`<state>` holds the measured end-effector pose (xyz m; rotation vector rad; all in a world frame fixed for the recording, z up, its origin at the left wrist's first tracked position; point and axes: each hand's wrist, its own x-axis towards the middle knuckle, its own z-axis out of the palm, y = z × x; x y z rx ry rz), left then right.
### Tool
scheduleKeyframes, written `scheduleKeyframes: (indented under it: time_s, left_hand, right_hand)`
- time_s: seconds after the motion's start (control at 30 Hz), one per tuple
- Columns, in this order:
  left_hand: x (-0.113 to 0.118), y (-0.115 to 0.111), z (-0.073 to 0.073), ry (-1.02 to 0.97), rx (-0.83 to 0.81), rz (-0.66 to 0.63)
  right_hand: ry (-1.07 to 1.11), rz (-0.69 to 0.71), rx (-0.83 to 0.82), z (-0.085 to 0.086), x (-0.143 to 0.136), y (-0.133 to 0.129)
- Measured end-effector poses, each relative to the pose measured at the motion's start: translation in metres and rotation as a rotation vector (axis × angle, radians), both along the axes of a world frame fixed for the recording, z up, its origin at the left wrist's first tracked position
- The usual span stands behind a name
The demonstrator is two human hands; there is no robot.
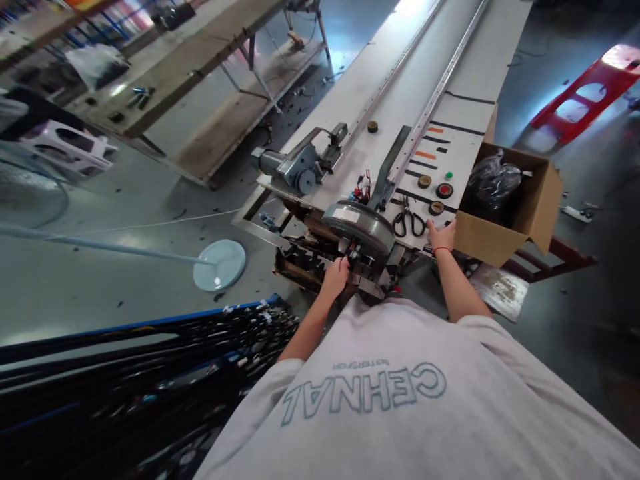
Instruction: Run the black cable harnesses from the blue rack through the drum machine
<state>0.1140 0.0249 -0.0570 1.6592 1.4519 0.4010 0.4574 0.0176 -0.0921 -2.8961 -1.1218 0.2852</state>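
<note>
My left hand (336, 276) is at the near end of the bench, its fingers closed by the dark metal parts below a round, clear-sided reel (364, 225). What those fingers hold, if anything, is hidden. My right hand (442, 237) rests at the bench's near edge with its fingers apart, a red band around the wrist. Just left of it lie black-handled scissors (409, 221). A tape roll (437, 208) sits right beyond its fingertips, with a black and red roll (445, 191), another roll (425, 181) and a small green piece (449, 175) farther up.
The long white bench (463, 130) carries metal rails and a motor unit (295, 167). An open cardboard box (495, 237) with black plastic stands right of my hand. Black strands (150, 380) hang at lower left. A red stool (583, 100) is at far right.
</note>
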Motion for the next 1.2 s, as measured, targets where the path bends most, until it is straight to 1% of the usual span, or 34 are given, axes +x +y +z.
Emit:
scheduleKeyframes:
  time_s: [0.1, 0.23, 0.33, 0.43, 0.6, 0.8, 0.87, 0.97, 1.1, 1.2]
  left_hand:
    - [-0.010, -0.008, -0.003, 0.002, 0.010, -0.023]
    - [-0.021, -0.016, -0.010, -0.037, -0.025, -0.001]
    - [-0.024, -0.021, -0.011, -0.039, -0.029, 0.022]
    - [-0.027, -0.027, -0.008, -0.035, -0.002, 0.009]
    - [-0.028, -0.035, -0.007, -0.005, -0.004, 0.025]
    - [-0.024, -0.039, -0.008, -0.039, -0.007, 0.020]
    - [-0.023, -0.039, -0.009, -0.040, -0.015, 0.041]
    - [-0.029, -0.045, -0.017, -0.082, -0.033, 0.074]
    - [-0.049, -0.065, -0.035, -0.112, -0.148, -0.005]
    - [-0.060, -0.078, -0.043, -0.120, -0.153, -0.026]
  right_hand:
    - [0.006, -0.094, 0.087, -0.009, 0.000, -0.011]
    - [0.113, -0.286, 0.285, -0.018, 0.002, -0.007]
    - [0.198, -0.381, 0.322, -0.020, 0.002, -0.006]
    - [0.230, -0.445, 0.343, -0.018, 0.001, -0.007]
    - [0.236, -0.450, 0.363, -0.014, 0.000, -0.007]
    - [0.232, -0.426, 0.313, -0.014, 0.002, -0.006]
    - [0.222, -0.413, 0.307, -0.014, 0.002, -0.006]
    - [0.219, -0.408, 0.322, -0.014, 0.002, -0.006]
    - [0.253, -0.454, 0.425, -0.016, 0.004, -0.006]
    - [0.287, -0.468, 0.478, -0.017, 0.005, -0.006]
